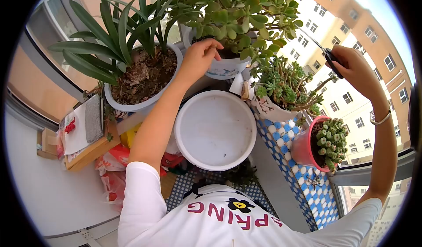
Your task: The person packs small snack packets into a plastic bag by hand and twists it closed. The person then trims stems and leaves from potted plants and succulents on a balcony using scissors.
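My right hand (354, 71) is raised on the right, gripping black-handled scissors (329, 56) whose blades point up and left, beside the leaves. My left hand (203, 55) is at the rim of a pale decorated pot (226, 67), with the fingers curled together; whatever they may hold is hidden. From that pot grows a jade plant (246, 16) with thick round green leaves, some hanging just right of my left hand. Below both hands sits a round white tray (215, 128), with a few dark specks on it.
A strap-leaved plant (118, 31) stands in a grey-white pot (178, 66) on the left. Rosette succulents (285, 82) and a pink pot (303, 143) line the blue-and-white tiled sill (290, 172) by the window. Plastic bags (112, 168) and a wooden box (94, 148) lie lower left.
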{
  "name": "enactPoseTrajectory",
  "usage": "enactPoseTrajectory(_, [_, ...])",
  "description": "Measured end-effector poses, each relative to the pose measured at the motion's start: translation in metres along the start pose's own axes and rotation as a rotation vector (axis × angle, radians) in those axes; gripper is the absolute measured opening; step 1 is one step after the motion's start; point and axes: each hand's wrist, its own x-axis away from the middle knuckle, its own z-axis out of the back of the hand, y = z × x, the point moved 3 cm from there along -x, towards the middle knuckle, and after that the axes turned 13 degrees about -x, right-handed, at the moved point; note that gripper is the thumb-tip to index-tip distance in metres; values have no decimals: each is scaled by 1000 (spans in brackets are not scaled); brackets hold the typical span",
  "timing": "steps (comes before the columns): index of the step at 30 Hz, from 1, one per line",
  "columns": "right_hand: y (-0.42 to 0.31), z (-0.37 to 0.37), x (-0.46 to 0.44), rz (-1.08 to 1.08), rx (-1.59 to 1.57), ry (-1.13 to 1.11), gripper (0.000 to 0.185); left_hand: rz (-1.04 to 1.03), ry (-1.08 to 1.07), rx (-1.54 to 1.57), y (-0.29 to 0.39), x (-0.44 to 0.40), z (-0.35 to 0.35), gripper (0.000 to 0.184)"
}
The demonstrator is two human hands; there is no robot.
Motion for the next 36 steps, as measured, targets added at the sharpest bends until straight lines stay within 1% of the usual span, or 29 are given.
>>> enactPoseTrajectory(1, [-3,1,2,-15,-37,3,19,-43,70,-76,-3,-5,3,16])
enactPoseTrajectory(2, [-1,1,3,24,-23,-32,18,8,68,-233,-8,-9,3,17])
enactPoseTrajectory(3, [-2,-1,3,64,-9,-68,16,-32,91,-338,-13,-16,1,17])
enactPoseTrajectory(5, [-18,-6,9,-93,-166,-45,11,-111,125,-546,-25,-29,-9,17])
enactPoseTrajectory(6, [-27,-7,11,-78,-114,-20,8,-110,76,-586,-22,-32,-14,18])
enactPoseTrajectory(7, [-17,-9,11,-36,-110,2,6,-111,24,-625,-16,-36,-18,18])
enactPoseTrajectory(8, [-15,-12,13,-47,-138,16,5,-118,-32,-663,-11,-39,-21,19])
enactPoseTrajectory(12, [-28,-11,24,-84,-161,29,7,-250,-85,-744,-11,-55,-35,24])
enactPoseTrajectory(14, [-39,-7,33,-72,-19,42,9,-303,-108,-752,-14,-59,-37,30])
enactPoseTrajectory(15, [-44,-7,37,-68,48,49,9,-251,-206,-770,-12,-60,-38,32])
enactPoseTrajectory(16, [-45,-11,40,-84,-110,96,11,-199,-302,-786,-9,-61,-40,35])
enactPoseTrajectory(17, [-44,-13,43,-97,-109,101,12,-149,-393,-803,-6,-62,-41,38])
enactPoseTrajectory(19, [-42,-14,50,-119,-108,119,12,-182,-446,-794,-12,-73,-51,42])
enactPoseTrajectory(20, [-49,-14,51,-100,-39,117,13,-196,-474,-791,-19,-79,-57,44])
enactPoseTrajectory(23, [-52,-16,55,-95,-81,96,12,-214,-432,-858,-44,-93,-77,46])
enactPoseTrajectory(27, [-42,-19,68,-114,-119,108,11,-158,-366,-691,-28,-71,-42,38])
enactPoseTrajectory(29, [-41,-20,74,-109,-129,157,11,-121,-328,-597,-18,-59,-21,35])
enactPoseTrajectory(31, [-32,-19,82,-60,-107,178,10,-37,-199,-607,-8,-44,1,30])
enactPoseTrajectory(33, [-32,-15,90,-68,-108,209,13,-237,3,-497,2,-20,23,29])
enactPoseTrajectory(35, [-32,-12,106,-103,-108,249,15,-160,-49,-268,29,17,33,27])
enactPoseTrajectory(36, [-30,-13,116,-51,-206,327,16,-96,-134,-135,44,39,29,26])
